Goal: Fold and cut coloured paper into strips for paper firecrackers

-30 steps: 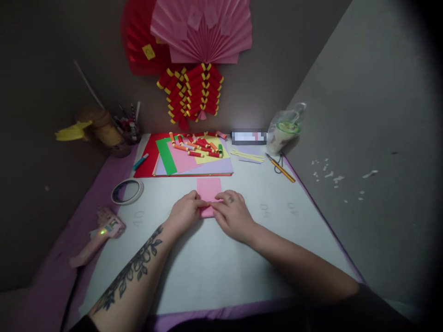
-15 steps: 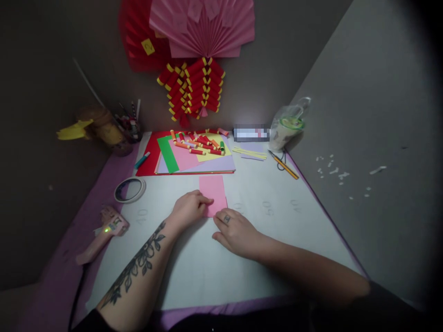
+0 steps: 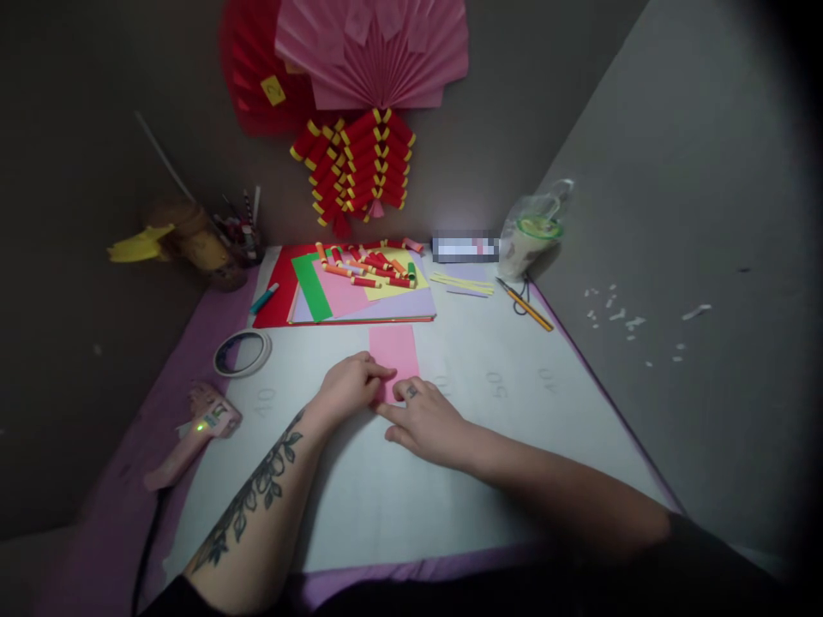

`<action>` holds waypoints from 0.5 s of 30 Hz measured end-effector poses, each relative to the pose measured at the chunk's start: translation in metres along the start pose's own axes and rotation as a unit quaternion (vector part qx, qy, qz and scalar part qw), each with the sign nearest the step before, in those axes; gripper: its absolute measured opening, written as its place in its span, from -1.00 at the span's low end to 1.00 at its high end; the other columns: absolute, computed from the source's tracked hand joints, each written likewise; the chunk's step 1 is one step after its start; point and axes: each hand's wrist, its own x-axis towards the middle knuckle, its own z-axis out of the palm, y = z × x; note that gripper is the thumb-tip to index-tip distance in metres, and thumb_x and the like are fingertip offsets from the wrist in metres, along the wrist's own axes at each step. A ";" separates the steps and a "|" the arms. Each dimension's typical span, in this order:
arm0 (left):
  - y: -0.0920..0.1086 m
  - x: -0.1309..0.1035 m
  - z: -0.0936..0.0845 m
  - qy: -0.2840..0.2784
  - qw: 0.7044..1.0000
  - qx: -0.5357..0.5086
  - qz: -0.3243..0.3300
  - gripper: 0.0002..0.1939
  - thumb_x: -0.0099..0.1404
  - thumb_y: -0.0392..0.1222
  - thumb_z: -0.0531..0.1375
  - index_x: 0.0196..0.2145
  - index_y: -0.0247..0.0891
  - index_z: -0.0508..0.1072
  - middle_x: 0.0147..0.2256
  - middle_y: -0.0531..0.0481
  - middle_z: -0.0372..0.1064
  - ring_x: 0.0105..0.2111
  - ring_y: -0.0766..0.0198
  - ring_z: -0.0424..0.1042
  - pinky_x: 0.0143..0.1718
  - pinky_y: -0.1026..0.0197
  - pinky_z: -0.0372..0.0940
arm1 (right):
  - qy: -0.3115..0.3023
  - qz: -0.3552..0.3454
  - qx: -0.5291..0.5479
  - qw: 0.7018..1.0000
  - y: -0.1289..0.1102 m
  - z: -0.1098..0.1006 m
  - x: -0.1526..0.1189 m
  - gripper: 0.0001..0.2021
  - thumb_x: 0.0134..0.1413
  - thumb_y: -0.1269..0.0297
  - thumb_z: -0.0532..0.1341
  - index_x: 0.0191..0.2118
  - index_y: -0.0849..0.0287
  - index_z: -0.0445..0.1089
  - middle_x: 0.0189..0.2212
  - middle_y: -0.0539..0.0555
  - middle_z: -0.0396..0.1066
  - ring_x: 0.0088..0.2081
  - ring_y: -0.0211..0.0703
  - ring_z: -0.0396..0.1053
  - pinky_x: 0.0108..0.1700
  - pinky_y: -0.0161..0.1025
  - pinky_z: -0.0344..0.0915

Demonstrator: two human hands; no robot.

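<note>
A pink paper rectangle (image 3: 394,350) lies flat on the white sheet covering the table. My left hand (image 3: 352,387) rests on its left side, index finger stretched onto the paper and the other fingers curled. At the paper's near edge, my right hand (image 3: 429,422) touches it with its fingertips, the fingers partly bent and the thumb apart. The fingers of both hands nearly meet at the near edge. Small paper rolls (image 3: 365,282) lie on coloured sheets beyond the pink paper.
A tape roll (image 3: 243,352) and a pink glue gun (image 3: 196,437) with a lit green light are at left. Behind stand a pen holder (image 3: 248,231) and a bagged cup (image 3: 537,236). A yellow cutter (image 3: 525,306) lies right. Paper fans (image 3: 379,51) hang on the wall.
My right hand has moved left along the near edge of the pink paper, closer to my left hand. My left hand has stayed nearly in place.
</note>
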 end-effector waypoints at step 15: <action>-0.011 -0.005 -0.006 -0.057 0.992 0.049 0.098 -0.44 0.17 0.00 0.27 0.13 -0.06 0.35 -0.26 -0.02 0.24 -0.24 0.22 0.28 -0.15 0.22 0.20 | -0.032 0.121 -0.083 0.989 -0.002 -0.022 -0.021 -0.68 0.23 0.18 0.07 -0.26 0.26 0.52 -0.45 0.19 0.49 -0.35 -0.01 0.39 -0.34 -0.16 0.19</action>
